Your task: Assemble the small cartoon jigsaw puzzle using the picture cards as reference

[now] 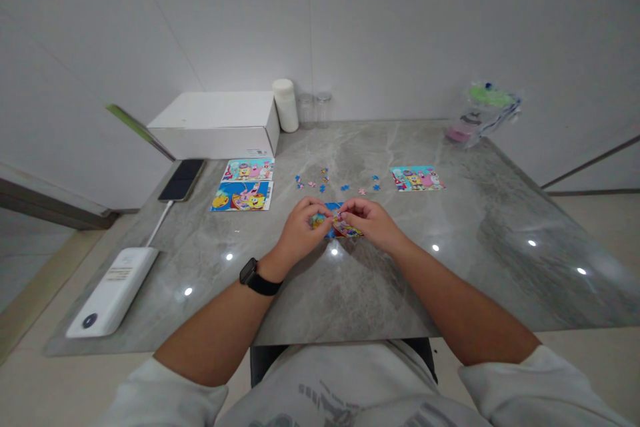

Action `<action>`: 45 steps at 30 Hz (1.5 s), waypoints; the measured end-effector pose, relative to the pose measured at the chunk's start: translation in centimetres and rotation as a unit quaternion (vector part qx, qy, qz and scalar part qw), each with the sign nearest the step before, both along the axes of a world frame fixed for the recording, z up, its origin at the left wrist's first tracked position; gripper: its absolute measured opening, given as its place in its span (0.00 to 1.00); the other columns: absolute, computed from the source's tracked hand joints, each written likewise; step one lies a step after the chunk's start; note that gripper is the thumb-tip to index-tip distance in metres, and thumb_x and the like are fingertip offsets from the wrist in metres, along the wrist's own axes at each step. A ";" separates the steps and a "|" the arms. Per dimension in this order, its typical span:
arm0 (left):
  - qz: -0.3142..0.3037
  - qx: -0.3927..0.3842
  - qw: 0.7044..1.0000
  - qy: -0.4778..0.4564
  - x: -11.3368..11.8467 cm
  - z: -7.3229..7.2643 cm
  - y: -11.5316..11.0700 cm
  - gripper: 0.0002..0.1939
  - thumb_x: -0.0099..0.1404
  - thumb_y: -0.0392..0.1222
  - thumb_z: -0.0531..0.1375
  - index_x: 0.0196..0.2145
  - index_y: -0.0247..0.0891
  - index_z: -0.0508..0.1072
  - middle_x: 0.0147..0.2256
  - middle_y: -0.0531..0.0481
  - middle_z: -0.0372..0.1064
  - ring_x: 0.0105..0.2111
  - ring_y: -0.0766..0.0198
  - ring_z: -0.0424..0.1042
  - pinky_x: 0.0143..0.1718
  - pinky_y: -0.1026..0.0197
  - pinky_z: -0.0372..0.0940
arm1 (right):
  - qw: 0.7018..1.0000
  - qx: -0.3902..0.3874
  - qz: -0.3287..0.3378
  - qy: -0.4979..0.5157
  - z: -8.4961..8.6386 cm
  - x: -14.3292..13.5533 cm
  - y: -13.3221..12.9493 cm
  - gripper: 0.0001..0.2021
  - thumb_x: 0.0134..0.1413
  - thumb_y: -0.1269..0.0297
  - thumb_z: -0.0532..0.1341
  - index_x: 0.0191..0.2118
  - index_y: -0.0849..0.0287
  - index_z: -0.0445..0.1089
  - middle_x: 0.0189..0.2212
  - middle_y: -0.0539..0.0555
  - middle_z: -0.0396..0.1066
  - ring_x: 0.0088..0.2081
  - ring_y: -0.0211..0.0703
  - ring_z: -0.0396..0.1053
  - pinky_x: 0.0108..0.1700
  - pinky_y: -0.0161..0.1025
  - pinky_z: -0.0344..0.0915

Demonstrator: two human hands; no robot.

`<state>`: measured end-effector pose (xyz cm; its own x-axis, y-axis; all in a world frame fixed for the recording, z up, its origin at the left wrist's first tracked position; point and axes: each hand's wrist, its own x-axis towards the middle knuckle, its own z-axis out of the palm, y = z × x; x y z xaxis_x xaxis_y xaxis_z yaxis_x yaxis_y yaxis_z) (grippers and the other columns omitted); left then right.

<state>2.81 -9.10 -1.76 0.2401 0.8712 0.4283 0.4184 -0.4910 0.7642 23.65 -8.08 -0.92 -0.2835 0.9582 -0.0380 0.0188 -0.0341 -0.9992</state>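
Note:
A partly assembled cartoon jigsaw puzzle lies flat near the front middle of the grey table, with both hands over it. My left hand covers its left side, thumb and fingertips closed together; whatever is between them is hidden. From the other side, my right hand pinches a small jigsaw puzzle piece at the puzzle's upper middle, its fingertips almost meeting the left ones. Just beyond the hands, several loose pieces are scattered, among them a pink piece and a blue piece.
Cartoon picture cards lie at left, another card at right. A phone is cabled to a white power bank. Behind stand a white box, a white bottle, two clear jars and a plastic bag.

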 end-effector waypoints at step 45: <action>0.026 0.018 0.971 0.238 -0.9 -1.5 0.1 0.20 0.61 0.48 0.73 0.50 0.44 0.78 0.53 0.43 0.70 0.55 0.47 0.69 0.59 0.42 0.64 | 0.898 0.276 0.038 -0.341 -2.0 1.3 1.6 0.03 0.56 0.71 0.67 0.35 0.56 0.77 0.39 0.54 0.75 0.44 0.46 0.72 0.52 0.43 0.65</action>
<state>1.89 -8.95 -3.30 0.3740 0.8743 0.3093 0.7449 -0.4819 0.4614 24.94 -6.52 -2.91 -0.4402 0.8631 0.2475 0.6144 0.4906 -0.6179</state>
